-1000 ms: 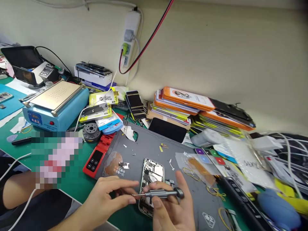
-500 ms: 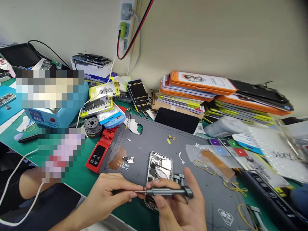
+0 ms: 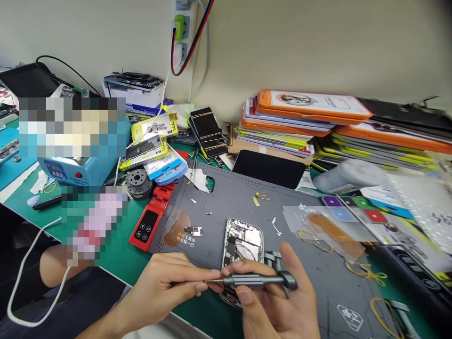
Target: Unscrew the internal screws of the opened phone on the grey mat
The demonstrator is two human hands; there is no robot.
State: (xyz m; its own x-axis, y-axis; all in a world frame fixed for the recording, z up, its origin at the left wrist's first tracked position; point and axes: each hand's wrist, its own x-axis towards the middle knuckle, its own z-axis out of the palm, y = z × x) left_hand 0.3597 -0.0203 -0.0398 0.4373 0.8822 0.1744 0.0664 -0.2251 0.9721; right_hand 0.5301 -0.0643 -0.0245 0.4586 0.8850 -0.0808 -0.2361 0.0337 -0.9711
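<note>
A dark grey screwdriver (image 3: pixel 252 281) lies level in front of me, its thin shaft pointing left. My right hand (image 3: pixel 282 301) is closed around its handle, with the thumb below and fingers above. My left hand (image 3: pixel 173 285) pinches the shaft near the tip, which the fingers hide. Just behind the screwdriver is an opened phone (image 3: pixel 243 242) with its inner parts showing; my hands cover its lower part. A grey clamp piece (image 3: pixel 272 259) sticks out at the phone's right side. To the left, a small metal-and-black part (image 3: pixel 193 231) rests on the mat.
The grey work mat (image 3: pixel 226 193) carries small loose parts. A red device with buttons (image 3: pixel 146 226) lies at its left edge, a black phone screen (image 3: pixel 269 168) at the back. Stacked boxes (image 3: pixel 310 106) stand by the wall. Rubber bands (image 3: pixel 363 270) lie right. Another person's arm (image 3: pixel 58 266) is at left.
The view has shifted slightly, so the phone and mat appear farther right. Both hands keep the same grip on the screwdriver.
</note>
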